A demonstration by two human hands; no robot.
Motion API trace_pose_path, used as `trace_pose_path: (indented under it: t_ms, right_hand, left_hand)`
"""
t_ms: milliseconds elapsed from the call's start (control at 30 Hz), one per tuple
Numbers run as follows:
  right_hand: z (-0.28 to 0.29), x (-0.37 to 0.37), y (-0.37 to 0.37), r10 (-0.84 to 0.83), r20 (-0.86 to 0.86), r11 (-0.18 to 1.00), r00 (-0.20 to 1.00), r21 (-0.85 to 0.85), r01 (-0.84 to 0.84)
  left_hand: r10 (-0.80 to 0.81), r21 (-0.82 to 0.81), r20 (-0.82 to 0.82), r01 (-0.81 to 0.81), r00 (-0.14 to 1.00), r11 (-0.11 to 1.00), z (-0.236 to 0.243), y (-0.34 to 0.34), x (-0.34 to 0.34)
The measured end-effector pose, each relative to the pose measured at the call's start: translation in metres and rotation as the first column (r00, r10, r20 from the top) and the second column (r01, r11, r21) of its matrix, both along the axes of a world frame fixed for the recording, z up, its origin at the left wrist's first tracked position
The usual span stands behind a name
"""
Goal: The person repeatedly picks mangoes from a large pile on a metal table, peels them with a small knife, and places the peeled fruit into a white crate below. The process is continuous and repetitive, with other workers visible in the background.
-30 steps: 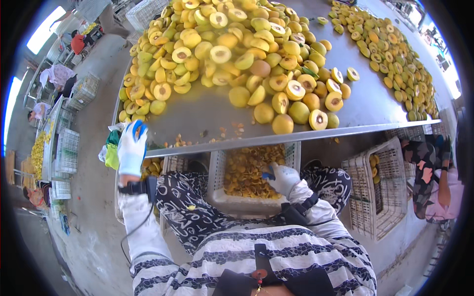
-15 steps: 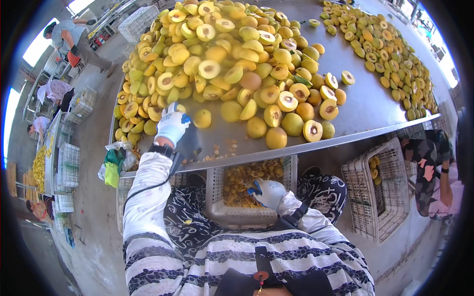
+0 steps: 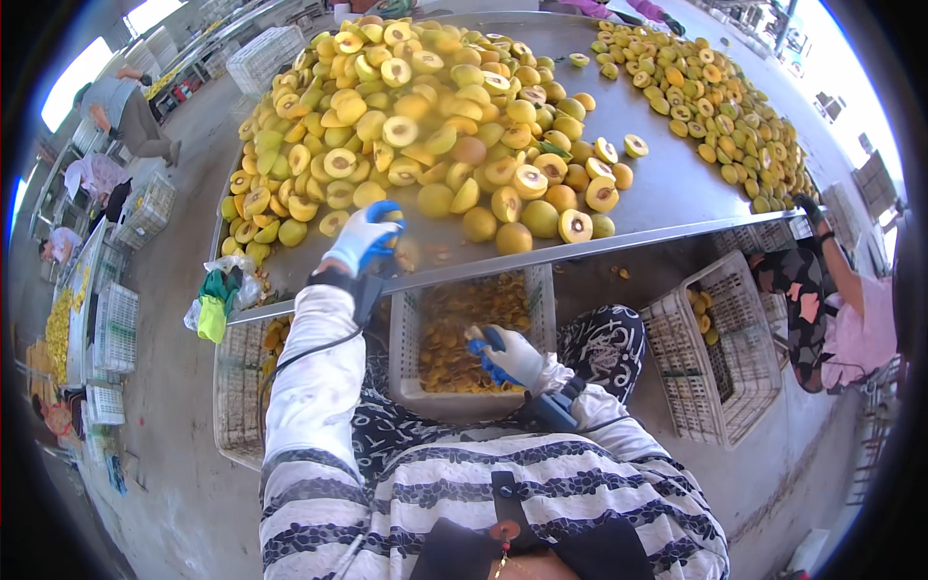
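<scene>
A big heap of yellow stone fruit (image 3: 387,126), mostly cut in halves with brown centres, lies on a metal table (image 3: 425,261). My left hand (image 3: 365,240), in a white and blue glove, is at the heap's near edge. Its fingers are curved and apart, with nothing visible between them. Below the table edge, my right hand (image 3: 512,358) is closed above a pale crate (image 3: 459,406) of brown and yellow scraps (image 3: 474,304). A small tan tip shows at its fingers; what it belongs to is hidden.
A second fruit heap (image 3: 706,106) covers the table's right side. Slatted crates stand at my right (image 3: 710,348) and left (image 3: 237,396). Plastic bags (image 3: 217,300) hang at the left corner. A person in pink (image 3: 860,329) sits at right; others work at far left.
My left hand has moved off the fruit, toward the right, its fingers now curved apart. My right hand has turned, and a tan tip now shows at its fingers. The whole view has shifted slightly.
</scene>
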State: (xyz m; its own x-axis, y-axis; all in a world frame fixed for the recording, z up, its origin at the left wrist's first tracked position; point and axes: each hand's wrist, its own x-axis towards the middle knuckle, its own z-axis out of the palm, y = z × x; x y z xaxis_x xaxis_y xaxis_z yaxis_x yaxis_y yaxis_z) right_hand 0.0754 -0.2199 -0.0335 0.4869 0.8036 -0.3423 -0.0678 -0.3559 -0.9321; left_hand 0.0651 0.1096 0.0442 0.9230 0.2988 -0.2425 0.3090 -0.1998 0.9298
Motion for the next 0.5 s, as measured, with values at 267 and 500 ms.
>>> trace_pose_path:
  t_ms: [267, 500]
  right_hand:
    - [0.058, -0.009, 0.028, -0.120, -0.183, 0.909, 0.976, 0.374, 0.182]
    - [0.053, -0.014, 0.055, -0.265, 0.609, 0.959, 0.748, 0.249, 0.136]
  left_hand:
    - [0.490, -0.568, 0.329, -0.245, 0.807, 0.786, -0.019, -0.073, -0.048]
    - [0.607, -0.427, 0.461, -0.438, 0.647, 0.791, -0.017, -0.125, -0.051]
